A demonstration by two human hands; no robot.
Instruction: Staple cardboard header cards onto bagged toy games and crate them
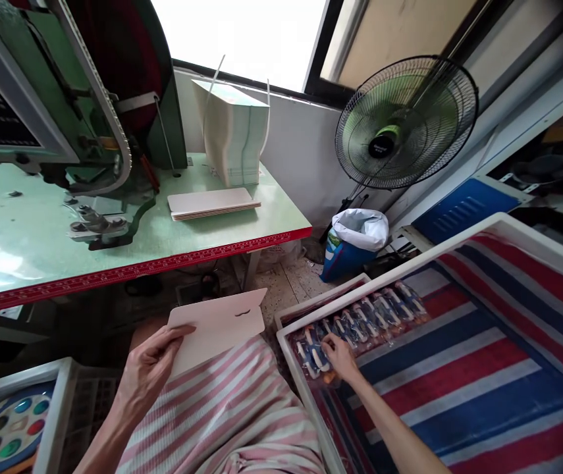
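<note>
Over striped garment (222, 408), left hand (149, 365) held white card (222, 326), fingers closed; inside tray (429, 256), right hand (341, 359) met wrapped packets (382, 316), fingers bunched, hold unclear.

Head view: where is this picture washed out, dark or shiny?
In the head view, the window is blown out to white; glare whitens the green tabletop at left; the upper right corner falls dark; the plastic-wrapped packets near the right hand glint.
</note>
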